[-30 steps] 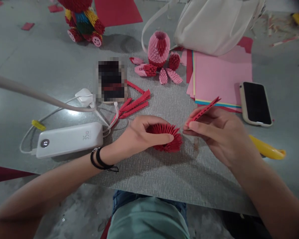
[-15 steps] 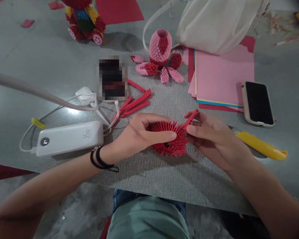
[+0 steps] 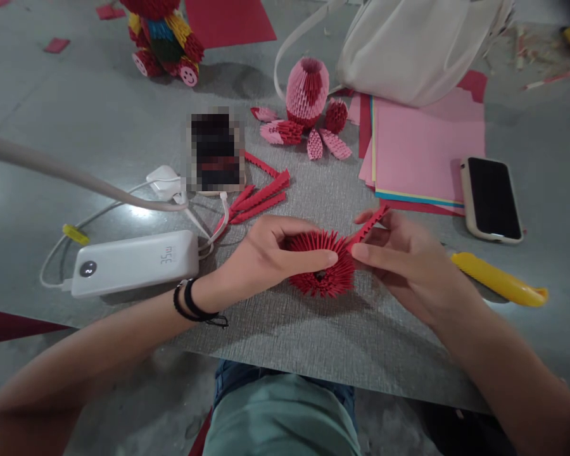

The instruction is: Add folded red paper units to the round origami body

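A round spiky red paper ring (image 3: 322,273) of folded origami pieces rests on a grey textured mat (image 3: 313,342). My left hand (image 3: 266,256) is curled around the ring's left side, thumb and fingers closed on it. My right hand (image 3: 408,266) pinches a short strip of stacked red folded pieces (image 3: 368,227), whose lower end touches the ring's right edge. More red strips (image 3: 259,196) lie on the mat just beyond my left hand.
A white power bank (image 3: 135,261) with cables lies left. Behind are a pink and red origami vase (image 3: 308,92) with loose petals, pink paper sheets (image 3: 425,149), a phone (image 3: 489,197), a white bag (image 3: 418,44), a yellow cutter (image 3: 498,278) and a multicoloured paper figure (image 3: 164,38).
My right hand has brought the red strip down and left from mid-air until it meets the ring. My left hand has tilted the ring up a little, showing its spiky face.
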